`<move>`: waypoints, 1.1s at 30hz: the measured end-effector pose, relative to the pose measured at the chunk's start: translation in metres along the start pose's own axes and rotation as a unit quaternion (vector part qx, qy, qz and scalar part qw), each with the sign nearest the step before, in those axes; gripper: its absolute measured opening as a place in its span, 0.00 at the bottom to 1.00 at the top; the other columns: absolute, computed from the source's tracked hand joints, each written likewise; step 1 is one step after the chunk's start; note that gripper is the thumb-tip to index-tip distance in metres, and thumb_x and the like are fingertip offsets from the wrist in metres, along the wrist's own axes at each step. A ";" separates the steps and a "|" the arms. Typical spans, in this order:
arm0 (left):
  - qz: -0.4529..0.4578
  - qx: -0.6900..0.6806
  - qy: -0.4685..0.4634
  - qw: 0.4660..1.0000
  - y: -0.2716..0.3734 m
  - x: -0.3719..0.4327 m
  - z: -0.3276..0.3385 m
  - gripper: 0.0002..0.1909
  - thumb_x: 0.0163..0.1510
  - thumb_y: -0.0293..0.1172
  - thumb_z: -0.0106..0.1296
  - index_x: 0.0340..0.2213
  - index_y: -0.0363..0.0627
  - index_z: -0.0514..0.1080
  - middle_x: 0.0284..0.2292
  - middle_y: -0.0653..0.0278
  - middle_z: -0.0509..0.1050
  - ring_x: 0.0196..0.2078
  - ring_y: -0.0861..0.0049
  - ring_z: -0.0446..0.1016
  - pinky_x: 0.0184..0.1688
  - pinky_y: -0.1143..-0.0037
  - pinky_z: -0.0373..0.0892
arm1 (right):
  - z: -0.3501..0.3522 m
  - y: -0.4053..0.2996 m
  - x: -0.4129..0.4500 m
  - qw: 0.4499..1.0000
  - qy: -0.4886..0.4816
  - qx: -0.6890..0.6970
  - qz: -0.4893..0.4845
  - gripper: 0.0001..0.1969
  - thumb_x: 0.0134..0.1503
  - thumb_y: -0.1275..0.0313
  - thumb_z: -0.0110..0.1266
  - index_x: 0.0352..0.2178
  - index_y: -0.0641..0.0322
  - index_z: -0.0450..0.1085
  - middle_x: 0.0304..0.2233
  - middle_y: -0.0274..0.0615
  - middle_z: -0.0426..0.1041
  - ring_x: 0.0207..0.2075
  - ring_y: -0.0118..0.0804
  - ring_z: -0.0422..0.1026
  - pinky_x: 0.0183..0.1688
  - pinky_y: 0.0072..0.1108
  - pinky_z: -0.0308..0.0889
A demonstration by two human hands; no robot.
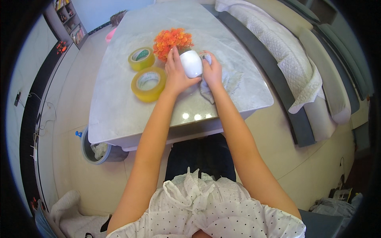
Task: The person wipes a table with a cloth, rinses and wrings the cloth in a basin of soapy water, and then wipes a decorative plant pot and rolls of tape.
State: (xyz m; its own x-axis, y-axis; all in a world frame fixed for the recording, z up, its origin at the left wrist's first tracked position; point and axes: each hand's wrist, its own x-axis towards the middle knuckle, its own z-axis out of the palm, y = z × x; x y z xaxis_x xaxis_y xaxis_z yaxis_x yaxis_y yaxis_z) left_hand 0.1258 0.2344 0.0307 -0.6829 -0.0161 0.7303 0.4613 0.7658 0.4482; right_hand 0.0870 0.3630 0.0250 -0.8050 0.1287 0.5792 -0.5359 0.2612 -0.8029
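Observation:
A glossy white pot with orange artificial flowers lies tilted over the marble-look table, its flowers pointing away from me. My left hand grips the pot's left side, thumb along its lower edge. At the pot's right side, my right hand holds a bunched grey-white cloth against it; part of the cloth spreads on the tabletop to the right. Left of my left hand are two rolls of yellowish clear packing tape, a nearer one and a farther one.
A grey bin with a plastic liner stands on the floor by the table's near left corner. To the right is a sofa with a quilted white cover. A long low cabinet with cables runs along the left wall.

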 end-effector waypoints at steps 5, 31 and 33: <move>-0.087 -0.024 -0.040 0.995 0.000 -0.003 0.002 0.63 0.21 0.38 0.64 0.54 0.41 0.34 0.50 0.41 0.46 0.52 0.48 0.49 0.52 0.60 0.49 | -0.003 0.002 0.003 1.000 0.029 -0.008 -0.006 0.15 0.46 0.76 0.44 0.38 0.63 0.65 0.31 0.52 0.71 0.34 0.44 0.71 0.37 0.24 0.64; -0.086 -0.120 -0.033 0.988 -0.009 0.004 0.025 0.56 0.25 0.32 0.61 0.53 0.37 0.39 0.46 0.43 0.54 0.49 0.53 0.54 0.52 0.66 0.52 | -0.007 -0.002 0.003 0.997 -0.025 -0.057 -0.047 0.18 0.42 0.78 0.45 0.39 0.60 0.64 0.36 0.51 0.69 0.38 0.47 0.68 0.40 0.26 0.62; -0.054 -0.114 -0.015 0.992 -0.018 0.002 0.025 0.53 0.27 0.31 0.60 0.52 0.36 0.40 0.46 0.43 0.55 0.48 0.53 0.55 0.51 0.66 0.53 | 0.001 -0.012 -0.009 0.992 -0.048 -0.077 -0.082 0.19 0.42 0.79 0.46 0.40 0.60 0.64 0.37 0.51 0.68 0.40 0.48 0.67 0.41 0.27 0.62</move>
State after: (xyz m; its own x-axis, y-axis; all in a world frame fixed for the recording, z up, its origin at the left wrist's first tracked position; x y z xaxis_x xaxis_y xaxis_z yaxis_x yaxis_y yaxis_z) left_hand 0.1023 0.2362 0.0111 -0.7506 -0.0681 0.6573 0.4981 0.5954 0.6304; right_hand 0.1006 0.3577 0.0292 -0.7349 -0.0168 0.6779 -0.6217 0.4161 -0.6636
